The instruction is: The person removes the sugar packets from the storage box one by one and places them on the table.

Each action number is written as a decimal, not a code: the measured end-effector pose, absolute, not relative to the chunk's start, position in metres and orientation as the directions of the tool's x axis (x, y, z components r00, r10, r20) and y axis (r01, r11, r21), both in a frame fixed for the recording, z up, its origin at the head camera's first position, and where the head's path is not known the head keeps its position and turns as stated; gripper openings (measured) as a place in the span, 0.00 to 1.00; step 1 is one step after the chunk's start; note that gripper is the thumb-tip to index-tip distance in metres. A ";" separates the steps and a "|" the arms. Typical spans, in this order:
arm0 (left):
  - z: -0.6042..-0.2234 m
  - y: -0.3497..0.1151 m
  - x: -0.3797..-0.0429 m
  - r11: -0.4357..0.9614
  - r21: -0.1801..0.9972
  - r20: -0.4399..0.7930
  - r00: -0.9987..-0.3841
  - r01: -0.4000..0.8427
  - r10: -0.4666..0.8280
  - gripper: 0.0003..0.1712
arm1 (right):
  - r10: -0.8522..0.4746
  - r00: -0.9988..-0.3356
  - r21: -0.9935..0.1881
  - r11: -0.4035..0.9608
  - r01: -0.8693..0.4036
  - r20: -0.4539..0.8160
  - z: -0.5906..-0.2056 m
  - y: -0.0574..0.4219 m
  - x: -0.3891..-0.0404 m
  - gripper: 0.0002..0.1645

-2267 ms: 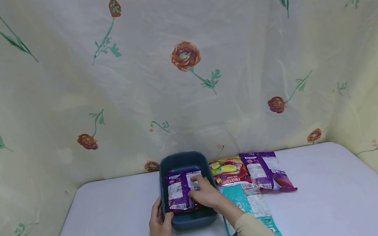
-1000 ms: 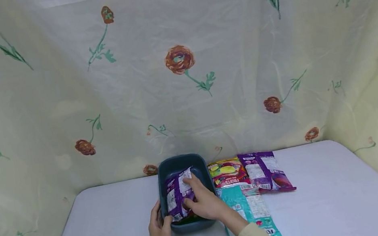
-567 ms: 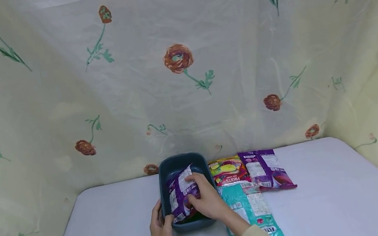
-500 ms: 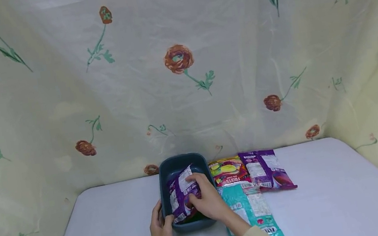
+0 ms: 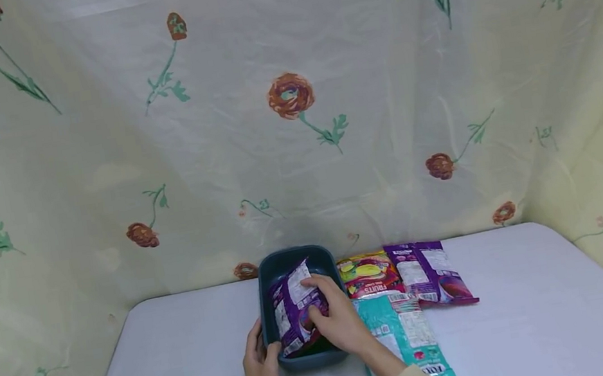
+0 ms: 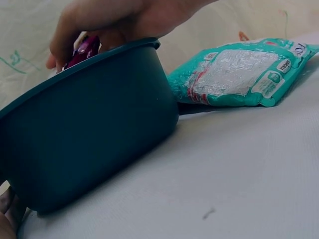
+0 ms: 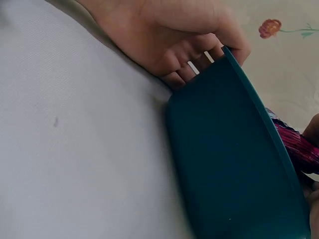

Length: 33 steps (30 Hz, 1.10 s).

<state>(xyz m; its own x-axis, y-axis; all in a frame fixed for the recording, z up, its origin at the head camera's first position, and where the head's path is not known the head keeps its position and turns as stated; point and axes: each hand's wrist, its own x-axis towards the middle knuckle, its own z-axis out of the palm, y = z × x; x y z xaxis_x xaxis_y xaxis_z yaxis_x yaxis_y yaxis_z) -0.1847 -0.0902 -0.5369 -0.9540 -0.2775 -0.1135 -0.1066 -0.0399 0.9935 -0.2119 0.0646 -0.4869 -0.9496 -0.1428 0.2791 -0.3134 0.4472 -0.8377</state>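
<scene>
A dark teal plastic tub point(image 5: 311, 361) stands on the white table. My left hand point(image 5: 260, 366) grips its left side near the front corner; in the right wrist view the left thumb hooks over the rim, fingers against the outer wall. Inside the tub is a purple snack packet point(image 5: 291, 316), crumpled and tilted with its upper corner raised. My right hand point(image 5: 342, 325) reaches over the tub's right rim and pinches this packet between thumb and fingers. In the left wrist view the tub point(image 6: 94, 129) hides most of the packet. Something reddish shows beneath the packet, mostly hidden.
Right of the tub lie a red and yellow fruit candy packet point(image 5: 369, 274), another purple packet point(image 5: 431, 272) and a turquoise packet point(image 5: 379, 316), partly under the right forearm. A flower-patterned curtain point(image 5: 397, 200) hangs behind the table.
The purple packet in the tub lay flatter earlier; now it is turned and tilted, bunched in the right hand's pinch. The left hand keeps its hold on the tub. The loose packets stay put.
</scene>
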 end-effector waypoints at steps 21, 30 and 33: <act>-0.536 -0.090 -0.186 -0.052 0.993 -0.113 -0.955 -0.103 -0.275 0.33 | -0.007 -0.964 -0.909 0.329 -0.255 0.267 -0.484 0.084 -0.201 0.27; -0.539 -0.089 -0.187 -0.030 0.997 -0.083 -0.952 -0.077 -0.293 0.33 | 0.027 -0.979 -0.949 0.255 -0.187 0.200 -0.480 0.090 -0.192 0.28; -0.540 -0.089 -0.187 -0.032 0.997 -0.081 -0.952 -0.074 -0.295 0.33 | 0.044 -0.982 -0.950 0.263 -0.167 0.185 -0.481 0.093 -0.191 0.28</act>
